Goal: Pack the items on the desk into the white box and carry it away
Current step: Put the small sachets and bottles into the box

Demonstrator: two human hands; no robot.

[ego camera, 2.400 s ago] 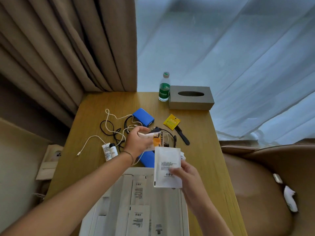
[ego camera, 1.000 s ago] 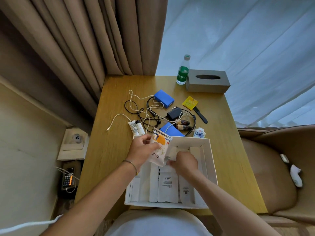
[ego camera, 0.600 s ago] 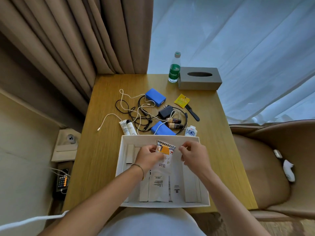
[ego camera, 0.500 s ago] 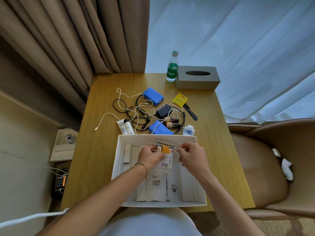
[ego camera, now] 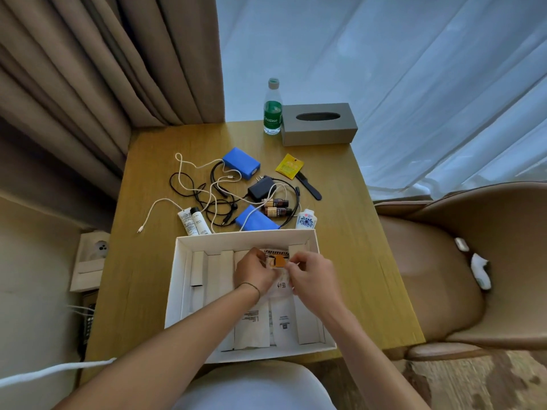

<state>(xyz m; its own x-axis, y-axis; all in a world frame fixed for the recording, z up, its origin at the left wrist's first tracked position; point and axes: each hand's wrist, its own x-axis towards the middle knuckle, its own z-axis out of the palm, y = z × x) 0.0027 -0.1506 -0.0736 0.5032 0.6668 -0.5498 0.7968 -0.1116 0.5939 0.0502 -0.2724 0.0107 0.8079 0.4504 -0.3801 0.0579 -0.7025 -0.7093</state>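
The open white box sits at the near edge of the wooden desk, with several white sachets lying inside. My left hand and my right hand are both inside the box, pinching a white packet with an orange patch from either side. Beyond the box lie two blue power banks, tangled cables, a black charger, two small tubes, two brown vials, a small blue-and-white bottle, a yellow sachet and a black comb.
A water bottle and a grey tissue box stand at the desk's far edge by the curtains. A tan armchair is at the right. A wall socket sits low at the left.
The white sachet left my right hand and lies in the box. Both hands brought the orange-patched packet down into the box, and my right hand took hold of its other side.
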